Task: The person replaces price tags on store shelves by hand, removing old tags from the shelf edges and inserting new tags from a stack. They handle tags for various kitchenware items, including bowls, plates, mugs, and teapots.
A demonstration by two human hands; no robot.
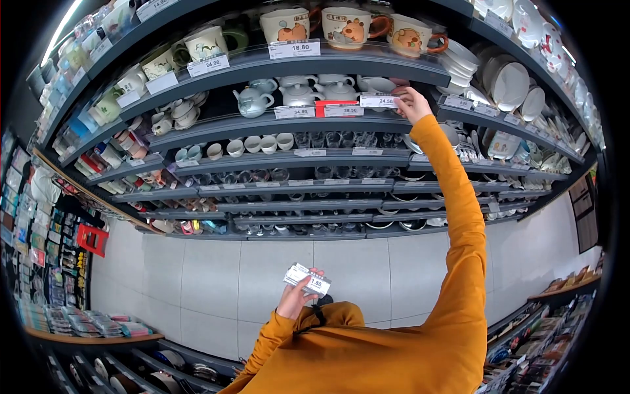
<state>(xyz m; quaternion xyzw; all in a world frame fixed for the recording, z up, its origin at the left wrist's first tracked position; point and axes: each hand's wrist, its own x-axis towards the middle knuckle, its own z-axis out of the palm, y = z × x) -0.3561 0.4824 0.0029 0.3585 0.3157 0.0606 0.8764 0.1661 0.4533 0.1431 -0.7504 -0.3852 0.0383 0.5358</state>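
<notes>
My right hand point(413, 103), in an orange sleeve, reaches up to the shelf rail and pinches a white price tag point(378, 101) reading about 24, just below a row of white teapots point(298, 94). Next to it on the rail sit a red-backed tag point(341, 110) and a tag marked 34.80 point(293, 112). My left hand point(296, 299) is held low near my chest and grips a small stack of white price cards point(307, 279), the top one printed 1.80.
Grey shop shelves point(275, 159) curve around me, filled with mugs point(348, 27), small cups, glasses, bowls and plates point(508, 82). A grey tiled floor point(262, 276) lies below. Lower racks with goods stand at left and right; a red basket point(92, 239) hangs at left.
</notes>
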